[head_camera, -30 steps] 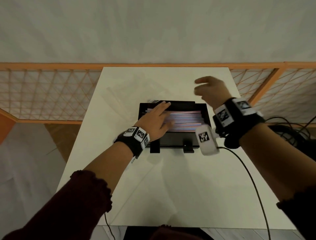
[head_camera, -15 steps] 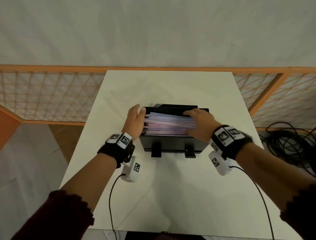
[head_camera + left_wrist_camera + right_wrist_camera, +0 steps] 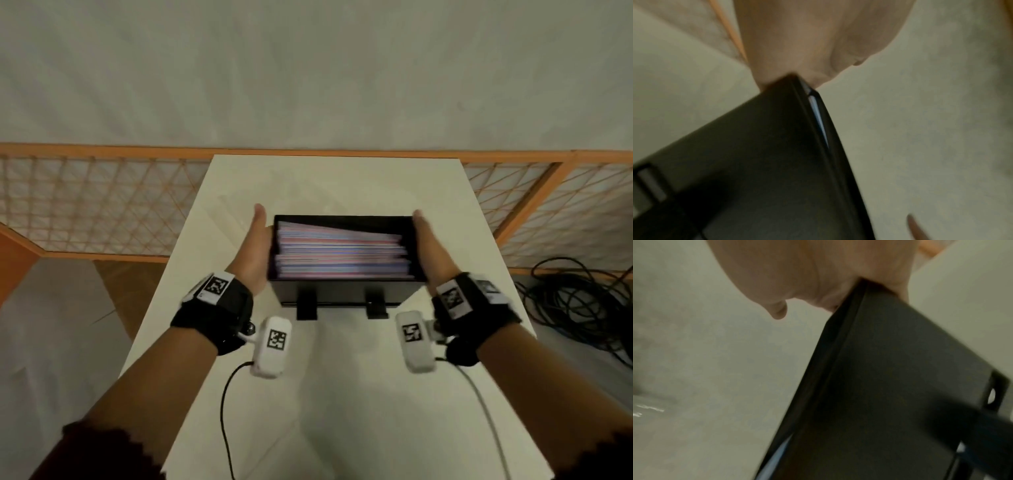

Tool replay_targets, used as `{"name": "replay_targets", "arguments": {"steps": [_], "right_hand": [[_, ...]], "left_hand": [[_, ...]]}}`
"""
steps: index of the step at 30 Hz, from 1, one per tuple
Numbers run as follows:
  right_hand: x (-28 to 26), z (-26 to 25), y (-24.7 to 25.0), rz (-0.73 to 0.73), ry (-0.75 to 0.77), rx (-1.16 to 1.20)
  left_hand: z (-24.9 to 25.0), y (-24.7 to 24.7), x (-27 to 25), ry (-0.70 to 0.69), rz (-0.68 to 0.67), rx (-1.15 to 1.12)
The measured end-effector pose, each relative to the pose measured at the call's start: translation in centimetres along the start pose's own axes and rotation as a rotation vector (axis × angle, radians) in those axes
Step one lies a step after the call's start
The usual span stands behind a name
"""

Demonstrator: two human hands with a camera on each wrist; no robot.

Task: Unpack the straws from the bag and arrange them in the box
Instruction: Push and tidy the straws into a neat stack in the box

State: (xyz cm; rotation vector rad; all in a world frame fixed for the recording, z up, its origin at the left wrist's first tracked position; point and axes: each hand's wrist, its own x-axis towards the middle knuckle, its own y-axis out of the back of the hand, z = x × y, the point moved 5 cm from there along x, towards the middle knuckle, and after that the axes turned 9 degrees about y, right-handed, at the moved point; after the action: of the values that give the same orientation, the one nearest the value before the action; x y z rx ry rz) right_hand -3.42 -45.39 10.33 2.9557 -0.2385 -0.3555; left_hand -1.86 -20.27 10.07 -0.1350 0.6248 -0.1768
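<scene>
Black box point(image 3: 342, 295) on white bench point(image 3: 342, 394), straws point(image 3: 342, 251) stacked inside. Left hand point(image 3: 254, 251) and right hand point(image 3: 430, 251) flat, fingers straight, pressing 2 box ends, grasping nothing. Bag not seen. Step: final squaring, likely. Next: level tilted top straws.

White table point(image 3: 342, 394) stands against an orange-framed lattice screen point(image 3: 85, 205); grey-white wall point(image 3: 308, 68) rises behind the screen; coiled black cables point(image 3: 575, 301) lie on the floor to the right of the table; pale floor point(image 3: 51, 342) shows at left.
</scene>
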Motion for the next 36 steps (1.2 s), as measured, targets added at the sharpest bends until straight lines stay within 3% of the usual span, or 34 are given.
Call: {"name": "replay_targets", "arguments": {"steps": [6, 9, 11, 13, 15, 17, 20, 23, 25, 32, 36], "right_hand": [[2.6, 2.9, 0.6, -0.108, -0.038, -0.189], [2.7, 1.5, 0.7, -0.104, -0.045, -0.236], [1.5, 0.0, 0.3, -0.099, 0.002, -0.372], [0.4, -0.9, -0.2, -0.075, 0.153, -0.621], [-1.2, -1.3, -1.2, -0.123, 0.365, -0.897], [-1.9, -0.6, -1.7, -0.188, 0.403, -1.011], [-1.6, 0.3, -1.4, -0.156, 0.296, -0.838], [-1.7, -0.3, -1.5, -0.113, 0.299, -0.78], [-1.6, -0.8, -1.4, -0.093, 0.284, -0.792], [-2.5, -2.0, 0.5, -0.026, 0.304, -0.794], [-3.7, -0.5, 0.3, -0.072, 0.26, -0.787]], "left_hand": [[-0.2, -0.2, 0.6, 0.02, 0.021, 0.003], [-0.3, -0.3, 1.3, 0.002, 0.093, 0.108], [0.1, -0.1, 1.9, -0.109, 0.262, 0.441], [0.3, -1.0, 0.9, -0.317, 0.404, 1.031], [-0.6, -2.8, -0.6, -0.544, 0.365, 1.412], [-1.9, -3.0, -0.9, -0.565, 0.336, 1.573], [-2.8, -1.8, -0.1, -0.498, 0.443, 1.407], [-2.8, -0.3, 0.3, -0.434, 0.516, 0.798], [-2.2, -0.1, 0.0, -0.401, 0.512, 0.597], [-0.3, -0.7, -1.9, -0.478, 0.451, 0.503], [-1.8, 0.1, -1.5, -0.421, 0.398, 0.519]]}}
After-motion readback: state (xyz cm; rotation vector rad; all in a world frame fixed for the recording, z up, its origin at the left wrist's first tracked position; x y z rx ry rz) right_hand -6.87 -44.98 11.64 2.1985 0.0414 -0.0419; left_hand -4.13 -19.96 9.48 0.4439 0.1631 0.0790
